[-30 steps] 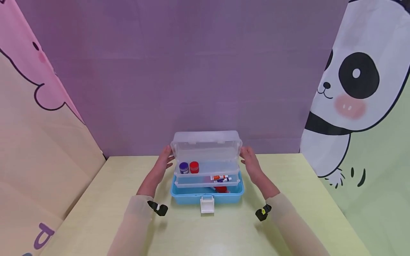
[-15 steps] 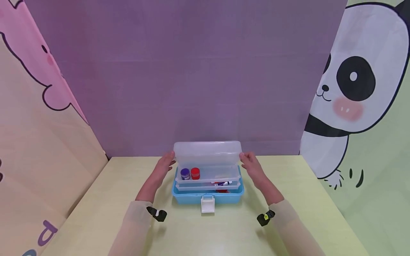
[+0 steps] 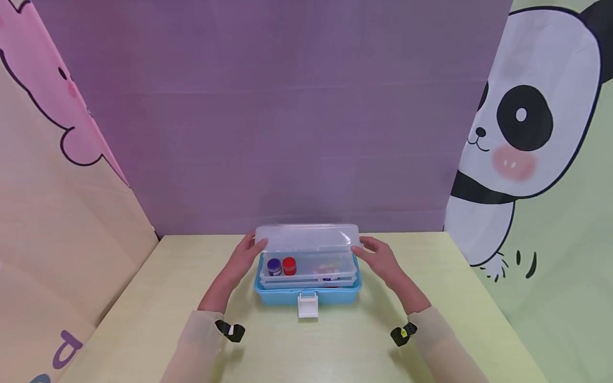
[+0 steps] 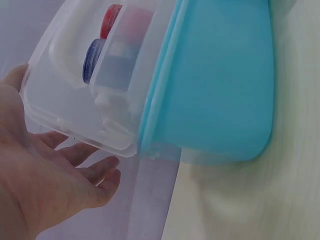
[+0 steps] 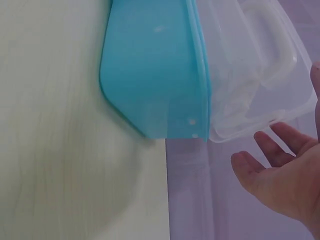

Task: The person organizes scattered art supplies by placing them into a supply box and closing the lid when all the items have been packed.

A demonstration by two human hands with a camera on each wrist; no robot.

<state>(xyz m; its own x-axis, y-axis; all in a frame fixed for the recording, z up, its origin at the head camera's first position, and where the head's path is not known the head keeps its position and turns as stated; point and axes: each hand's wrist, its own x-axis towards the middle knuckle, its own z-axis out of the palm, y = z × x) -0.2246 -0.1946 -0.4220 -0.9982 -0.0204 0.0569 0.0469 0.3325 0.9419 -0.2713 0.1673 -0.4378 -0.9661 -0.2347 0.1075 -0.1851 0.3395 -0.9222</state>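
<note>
A light blue plastic storage box (image 3: 282, 297) sits on the table with its clear lid (image 3: 306, 237) tilted partway up. The left hand (image 3: 242, 256) holds the lid's left end, thumb on its front and fingers at the side. At the opposite end, the right hand (image 3: 382, 259) grips the lid the same way. Clear stacked trays (image 3: 311, 270) sit inside the box. In the upper one stand a jar with a purple lid (image 3: 274, 267) and a jar with a red lid (image 3: 289, 266). Small tubes show only blurred through the plastic. A white latch (image 3: 308, 306) hangs at the front.
The pale wooden table (image 3: 306, 351) runs back to a purple backdrop (image 3: 297, 106) right behind the box. Side panels with cartoon pictures, one a panda (image 3: 527, 117), stand left and right. A small black camera is strapped to each wrist.
Both hands have brought the lid forward and down from nearly upright. The trays have folded back and down into the box, covering the tubes and the red item below.
</note>
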